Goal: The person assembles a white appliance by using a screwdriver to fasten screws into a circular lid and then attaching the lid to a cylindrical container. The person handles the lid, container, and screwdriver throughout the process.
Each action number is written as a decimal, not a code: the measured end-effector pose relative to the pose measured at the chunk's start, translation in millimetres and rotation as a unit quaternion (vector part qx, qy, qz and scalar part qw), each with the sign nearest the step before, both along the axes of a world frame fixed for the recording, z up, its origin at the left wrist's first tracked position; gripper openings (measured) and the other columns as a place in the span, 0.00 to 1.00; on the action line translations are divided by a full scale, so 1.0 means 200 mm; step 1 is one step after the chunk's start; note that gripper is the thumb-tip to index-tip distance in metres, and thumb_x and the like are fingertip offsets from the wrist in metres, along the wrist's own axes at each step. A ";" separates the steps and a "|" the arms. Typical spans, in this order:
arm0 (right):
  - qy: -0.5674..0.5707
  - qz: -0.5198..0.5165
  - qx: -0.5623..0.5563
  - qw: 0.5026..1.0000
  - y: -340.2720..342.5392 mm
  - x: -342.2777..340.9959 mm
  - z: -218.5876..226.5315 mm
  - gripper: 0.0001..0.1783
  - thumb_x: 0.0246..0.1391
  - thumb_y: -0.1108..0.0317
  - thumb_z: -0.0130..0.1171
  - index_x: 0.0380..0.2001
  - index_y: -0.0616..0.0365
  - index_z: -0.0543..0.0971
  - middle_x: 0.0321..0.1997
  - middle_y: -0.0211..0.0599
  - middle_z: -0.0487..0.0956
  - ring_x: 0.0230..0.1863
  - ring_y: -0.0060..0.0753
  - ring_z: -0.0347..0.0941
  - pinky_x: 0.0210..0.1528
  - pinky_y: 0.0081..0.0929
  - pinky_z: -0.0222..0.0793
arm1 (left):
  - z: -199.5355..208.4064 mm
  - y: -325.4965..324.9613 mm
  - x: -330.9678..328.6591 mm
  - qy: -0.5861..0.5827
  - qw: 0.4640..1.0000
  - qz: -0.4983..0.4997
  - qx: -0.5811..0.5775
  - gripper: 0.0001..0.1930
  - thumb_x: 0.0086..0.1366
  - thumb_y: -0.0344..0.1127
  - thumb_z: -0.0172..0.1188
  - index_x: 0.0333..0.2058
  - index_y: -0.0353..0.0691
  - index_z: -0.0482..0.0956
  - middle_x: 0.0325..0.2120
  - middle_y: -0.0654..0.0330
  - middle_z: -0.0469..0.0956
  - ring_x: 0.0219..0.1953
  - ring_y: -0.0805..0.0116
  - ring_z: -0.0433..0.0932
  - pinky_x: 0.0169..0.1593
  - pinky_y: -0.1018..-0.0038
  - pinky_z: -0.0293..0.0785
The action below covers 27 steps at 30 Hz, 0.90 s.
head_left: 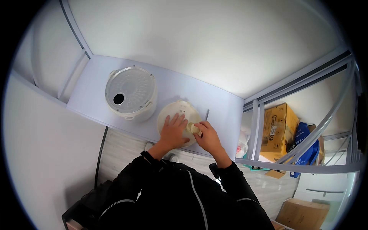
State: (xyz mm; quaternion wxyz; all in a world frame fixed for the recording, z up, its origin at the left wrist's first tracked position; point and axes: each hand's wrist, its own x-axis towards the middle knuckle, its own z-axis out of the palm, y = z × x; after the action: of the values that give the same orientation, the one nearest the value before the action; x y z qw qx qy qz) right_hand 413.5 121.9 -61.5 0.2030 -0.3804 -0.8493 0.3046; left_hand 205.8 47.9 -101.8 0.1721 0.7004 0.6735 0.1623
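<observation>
A round cream-white lid (pixel 165 115) lies on the pale table close to my body. My left hand (pixel 173 132) is open, its fingers spread over the middle of this lid. At the lid's right side, my right hand (pixel 209 138) pinches a small round cream-coloured cap (pixel 192 128) between thumb and fingers; whether the cap is attached to the lid I cannot tell. Left of the lid stands a white round appliance body (pixel 142 112), topped by a grey metal disc (pixel 132 84) with a dark round hole. A thin grey rod-like tool (pixel 207 114) lies beyond my right hand.
The table (pixel 92 84) backs onto a white wall. At its right stands a grey metal frame (pixel 255 130). Past that sit a brown carton (pixel 274 130), a blue bag (pixel 303 153) and a white plastic bag (pixel 242 143). A wooden box (pixel 303 214) stands at the lower right.
</observation>
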 end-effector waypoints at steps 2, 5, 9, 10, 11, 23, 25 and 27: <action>-0.013 0.018 0.051 0.998 0.01 -0.02 -0.02 0.24 0.53 0.76 0.72 0.55 0.56 0.83 0.55 0.45 0.80 0.54 0.56 0.80 0.55 0.45 0.80 | -0.01 0.00 0.01 0.003 1.000 0.007 0.005 0.48 0.55 0.57 0.77 0.72 0.44 0.73 0.78 0.56 0.63 0.83 0.53 0.55 0.83 0.43 0.44; -0.042 0.041 0.073 0.996 0.02 -0.05 -0.02 0.25 0.53 0.76 0.70 0.56 0.56 0.82 0.56 0.45 0.79 0.57 0.58 0.78 0.59 0.47 0.78 | -0.02 -0.01 0.01 -0.005 1.000 0.016 0.025 0.47 0.55 0.57 0.78 0.71 0.44 0.74 0.77 0.55 0.65 0.82 0.52 0.56 0.82 0.41 0.44; -0.044 0.058 0.079 0.994 0.03 -0.09 -0.02 0.26 0.53 0.78 0.69 0.58 0.56 0.82 0.56 0.45 0.79 0.58 0.60 0.77 0.63 0.50 0.75 | -0.04 -0.01 0.01 -0.016 0.999 0.017 0.039 0.47 0.54 0.57 0.78 0.70 0.44 0.74 0.77 0.55 0.66 0.81 0.51 0.57 0.81 0.39 0.45; -0.046 0.060 0.083 0.994 0.03 -0.09 -0.03 0.26 0.53 0.78 0.68 0.58 0.56 0.82 0.56 0.46 0.79 0.58 0.60 0.77 0.63 0.50 0.75 | -0.05 -0.01 0.01 -0.017 0.999 0.018 0.041 0.47 0.54 0.57 0.78 0.70 0.45 0.74 0.76 0.55 0.66 0.81 0.50 0.57 0.81 0.39 0.45; -0.049 0.062 0.088 0.993 0.03 -0.10 -0.04 0.27 0.53 0.79 0.68 0.58 0.57 0.82 0.56 0.46 0.79 0.58 0.60 0.77 0.63 0.51 0.74 | -0.05 -0.02 0.01 -0.018 0.999 0.019 0.043 0.47 0.54 0.57 0.79 0.70 0.45 0.75 0.76 0.55 0.66 0.81 0.50 0.57 0.81 0.39 0.46; -0.095 0.074 0.095 0.988 0.04 -0.12 -0.05 0.27 0.53 0.81 0.64 0.58 0.57 0.82 0.55 0.46 0.79 0.56 0.59 0.77 0.59 0.49 0.76 | -0.05 -0.02 0.02 -0.017 0.998 0.021 0.048 0.47 0.53 0.55 0.80 0.70 0.45 0.74 0.76 0.55 0.67 0.81 0.52 0.58 0.81 0.40 0.47; -0.112 0.085 0.101 0.985 0.05 -0.12 -0.06 0.26 0.53 0.81 0.64 0.58 0.58 0.82 0.55 0.46 0.80 0.56 0.59 0.77 0.60 0.49 0.76 | -0.05 -0.01 0.02 -0.016 0.998 0.019 0.049 0.47 0.53 0.55 0.80 0.70 0.45 0.74 0.76 0.55 0.67 0.81 0.52 0.58 0.81 0.41 0.47; -0.123 0.089 0.103 0.983 0.04 -0.12 -0.07 0.26 0.53 0.81 0.65 0.57 0.58 0.82 0.55 0.46 0.80 0.57 0.59 0.77 0.60 0.50 0.76 | -0.05 -0.02 0.02 -0.016 0.998 0.015 0.051 0.47 0.53 0.54 0.81 0.70 0.45 0.74 0.76 0.55 0.67 0.81 0.52 0.58 0.81 0.41 0.46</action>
State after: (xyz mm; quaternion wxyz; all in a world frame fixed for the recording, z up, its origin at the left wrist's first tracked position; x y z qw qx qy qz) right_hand 389.3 130.8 -74.6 0.1069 -0.3152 -0.9251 0.1830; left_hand 209.1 43.7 -112.6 0.1445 0.6955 0.6719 0.2098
